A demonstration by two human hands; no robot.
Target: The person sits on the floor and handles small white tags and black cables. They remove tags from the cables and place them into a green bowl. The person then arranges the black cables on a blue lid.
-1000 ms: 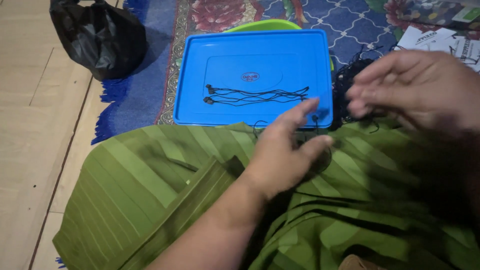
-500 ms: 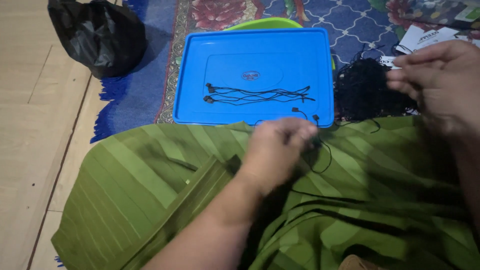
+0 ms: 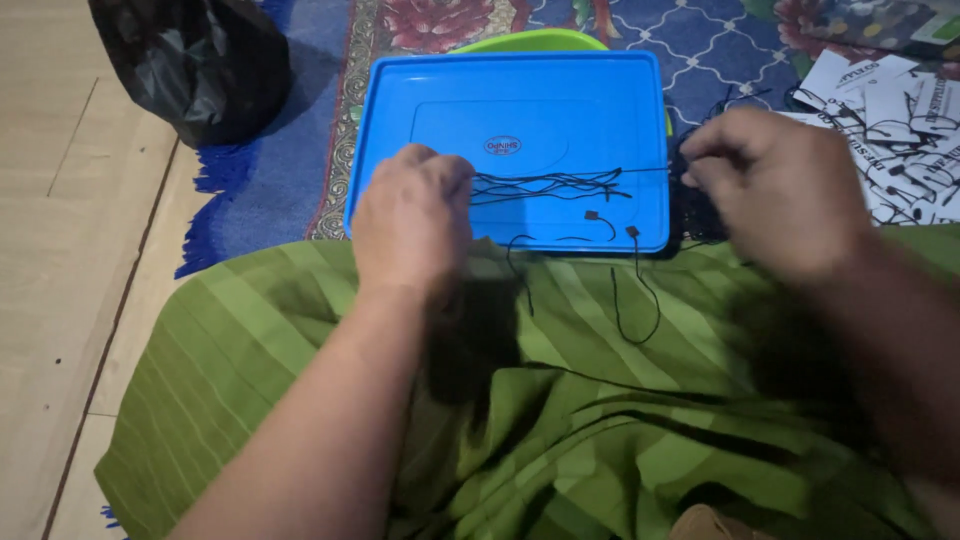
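A blue rectangular plastic lid [image 3: 520, 110] lies on the patterned rug in front of my lap. Several thin black strings [image 3: 555, 184] are laid in a bundle across its near half. My left hand [image 3: 412, 215] rests over the left end of that bundle, fingers curled on it. My right hand [image 3: 775, 190] pinches the right end of one string at the lid's right edge, and the string runs taut between both hands. Two more loose black strings [image 3: 630, 290] with small tags hang off the lid's front edge onto the green striped cloth [image 3: 560, 400] over my lap.
A black plastic bag [image 3: 195, 60] sits at the upper left where the rug meets the pale floor. A green container [image 3: 535, 40] peeks from under the lid. White printed paper tags [image 3: 895, 110] are piled at the right, next to a dark heap of strings [image 3: 705, 215].
My left hand moved up from my lap onto the left end of the strings on the lid. My right hand came down and left, pulling one string taut across the lid.
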